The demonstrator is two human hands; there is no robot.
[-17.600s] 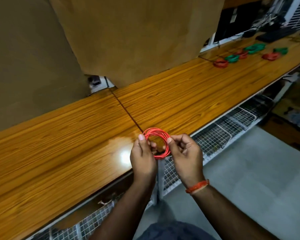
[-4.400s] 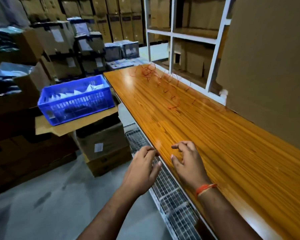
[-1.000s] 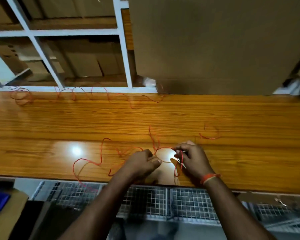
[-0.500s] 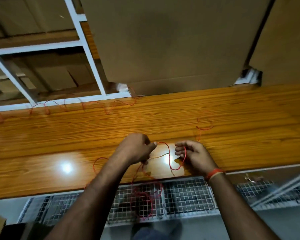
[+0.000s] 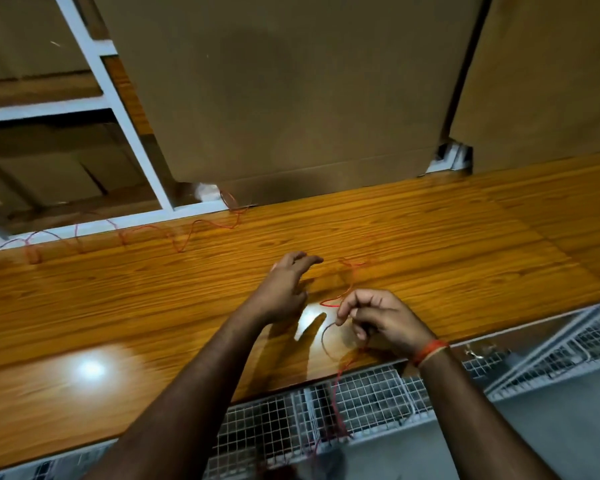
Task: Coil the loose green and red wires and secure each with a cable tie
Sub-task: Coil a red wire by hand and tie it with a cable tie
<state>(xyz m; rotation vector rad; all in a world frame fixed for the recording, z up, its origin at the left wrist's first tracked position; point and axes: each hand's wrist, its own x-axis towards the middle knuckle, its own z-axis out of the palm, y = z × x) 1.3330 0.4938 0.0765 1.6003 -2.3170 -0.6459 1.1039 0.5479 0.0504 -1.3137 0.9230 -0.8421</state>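
I see my right hand pinching the thin red wire between curled fingers, my left hand spread empty just beside it over the bench, the wire looping loosely ahead of both hands and trailing below them past the edge.

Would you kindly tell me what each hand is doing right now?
Left hand: open, fingers extended, holding nothing.
Right hand: pinching the red wire.

No readable text or labels anywhere (boxes plain)
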